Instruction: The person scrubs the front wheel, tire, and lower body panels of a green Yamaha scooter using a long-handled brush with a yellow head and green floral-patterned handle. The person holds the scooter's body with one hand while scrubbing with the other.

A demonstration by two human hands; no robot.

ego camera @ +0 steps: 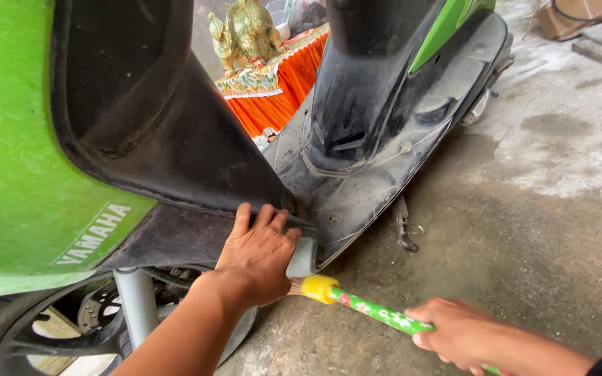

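Brush (367,306) bristles hidden behind left hand (259,254); handle end, perhaps clenched in right hand (458,334), cut off at bottom edge.

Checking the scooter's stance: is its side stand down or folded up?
Folded up: the side stand hangs under the footboard, its foot clear of the floor.

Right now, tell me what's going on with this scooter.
A person is crouched beside a green and black scooter on a concrete floor. The left hand presses flat on the lower black panel by the dusty footboard. The right hand grips a brush with a green flowered handle and yellow collar, its bristles tucked under the panel's edge behind the left hand. The front wheel shows below.
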